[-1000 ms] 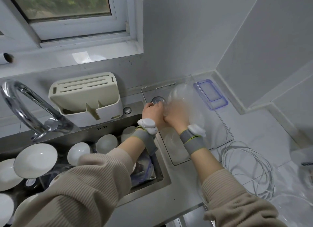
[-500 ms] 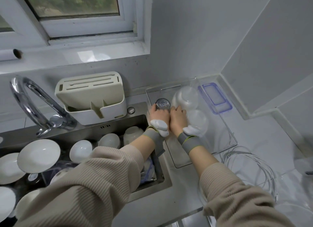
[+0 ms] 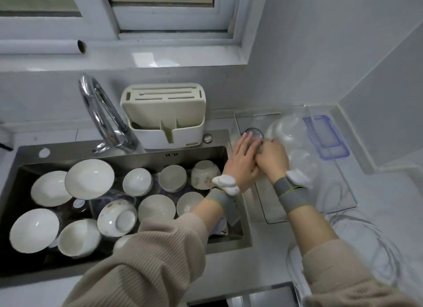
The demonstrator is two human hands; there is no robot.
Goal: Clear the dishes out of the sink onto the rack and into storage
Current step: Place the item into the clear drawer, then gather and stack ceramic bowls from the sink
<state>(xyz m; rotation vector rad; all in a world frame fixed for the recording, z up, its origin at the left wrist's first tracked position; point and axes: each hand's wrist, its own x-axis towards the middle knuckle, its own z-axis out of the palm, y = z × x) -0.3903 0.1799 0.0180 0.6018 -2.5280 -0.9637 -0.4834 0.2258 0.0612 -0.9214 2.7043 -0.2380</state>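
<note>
Ribbed beige knit sleeves [image 3: 146, 258] are filling the near edge, both forearms reaching forward with grey fabric wrist straps [image 3: 290, 193] and white lumpy pads strapped at the wrists. Coiled white cable [image 3: 366, 245] is lying on the pale glossy counter [image 3: 389, 192] near the right elbow. The stainless steel sink [image 3: 128, 152] on the left is holding many round white ceramic bowls [image 3: 89, 178] and plates, some upright, some tipped or face down, one speckled bowl [image 3: 117, 217] lying on its side. Right of the sink, a clear flat draining tray [image 3: 274, 212] with a raised rim is sitting on the counter. The left hand [image 3: 241, 164] and right hand [image 3: 272, 160] are meeting over the tray, touching each other; left fingers are lying fairly straight against a small clear glass [image 3: 253, 133] standing on the tray, right fingers are curling beside it, but the grip is hidden, so cannot tell whether either is really grasping it. Two clear domed bowls [image 3: 287, 130] are sitting inverted on the tray just right of the hands. A blue-rimmed clear rectangular lid [image 3: 325, 137] is lying farther right. Behind the sink, a curved chrome faucet [image 3: 103, 116] and a cream plastic slotted knife block [image 3: 163, 114] are standing against the wall below the white window frame [image 3: 174, 20].
</note>
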